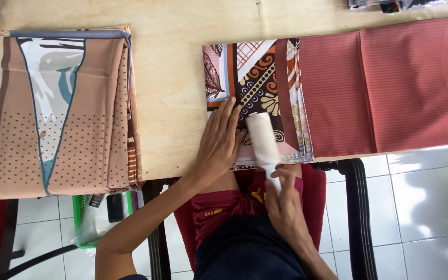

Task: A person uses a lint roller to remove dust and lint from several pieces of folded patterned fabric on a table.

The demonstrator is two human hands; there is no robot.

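Wooden table (172, 78) — two fabric stacks (66, 111), one roller (263, 140)

1. Both forearms are seen bare; no sleeves, watch or rings are shown on the left hand (220, 136) or the right hand (285, 203).
2. Dark red shorts (223, 205) are worn, marked with a small yellow logo and a line of yellow lettering.
3. A dark navy top (247, 249) is seen at the waist.
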